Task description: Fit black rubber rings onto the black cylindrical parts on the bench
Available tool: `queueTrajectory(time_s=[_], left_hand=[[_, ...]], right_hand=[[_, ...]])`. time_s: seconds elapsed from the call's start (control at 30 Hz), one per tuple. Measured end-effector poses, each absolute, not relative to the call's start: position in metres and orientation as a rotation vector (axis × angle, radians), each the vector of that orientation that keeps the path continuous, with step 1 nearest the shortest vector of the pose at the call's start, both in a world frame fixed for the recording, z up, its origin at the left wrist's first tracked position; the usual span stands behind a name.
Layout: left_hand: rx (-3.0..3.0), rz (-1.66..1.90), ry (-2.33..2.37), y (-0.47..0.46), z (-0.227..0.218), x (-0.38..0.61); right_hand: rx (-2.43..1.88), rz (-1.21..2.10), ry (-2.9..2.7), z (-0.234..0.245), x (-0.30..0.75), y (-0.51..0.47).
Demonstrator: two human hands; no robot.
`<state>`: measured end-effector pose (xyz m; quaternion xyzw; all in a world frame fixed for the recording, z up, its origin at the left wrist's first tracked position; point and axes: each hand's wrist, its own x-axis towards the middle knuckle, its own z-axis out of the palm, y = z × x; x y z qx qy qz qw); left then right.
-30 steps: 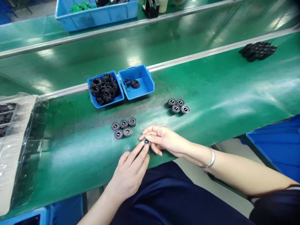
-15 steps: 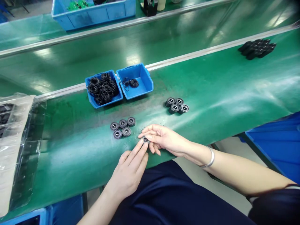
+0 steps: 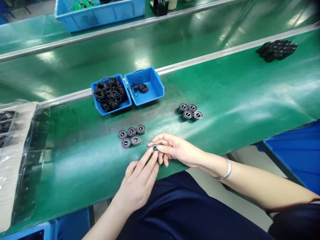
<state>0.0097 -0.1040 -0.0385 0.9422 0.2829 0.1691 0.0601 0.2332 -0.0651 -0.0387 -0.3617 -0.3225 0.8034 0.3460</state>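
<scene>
A small black ring part (image 3: 155, 148) is pinched at the front of the green bench, held from both sides. My right hand (image 3: 176, 149) grips it with thumb and fingertips, a silver bangle on the wrist. My left hand (image 3: 137, 183) presses its fingertips against the same part. Just left of my hands lies a group of several similar ring parts (image 3: 131, 136), and a second group (image 3: 190, 111) sits further right. Black crumbs (image 3: 147, 141) are scattered on the bench near my fingers.
A two-part blue box (image 3: 127, 87) holds black O-rings, many on the left and few on the right. A plastic bag of black parts (image 3: 17, 160) lies at left. A cluster of black parts (image 3: 276, 50) sits far right. Another bench and blue crate (image 3: 100, 11) lie beyond.
Both hands stay on the small ring part, with only a slight shift of the fingers. The view has drifted a little.
</scene>
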Motion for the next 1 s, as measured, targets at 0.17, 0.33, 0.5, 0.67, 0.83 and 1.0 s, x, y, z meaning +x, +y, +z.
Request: queueTrajectory(time_s=[0.17,0.33,0.5,0.67,0.83,1.0], left_hand=[[2.837,0.505,0.861,-0.105,-0.041,0.008],[2.885,0.471,0.868,-0.104,-0.04,0.01],[2.94,0.461,0.965,-0.095,-0.038,0.017],[2.95,0.516,1.118,-0.088,-0.042,0.015],[2.945,0.569,1.194,-0.085,-0.042,0.013],[2.936,0.6,1.221,-0.086,-0.04,0.016]], right_hand=[[-0.846,2.059,-0.906,-0.039,0.236,-0.067],[-0.894,2.067,-0.868,-0.038,0.235,-0.067],[-0.994,1.896,-0.866,-0.038,0.228,-0.059],[-0.964,1.808,-0.891,-0.041,0.222,-0.052],[-0.943,1.81,-0.922,-0.042,0.223,-0.052],[-0.95,1.833,-1.009,-0.04,0.224,-0.051]])
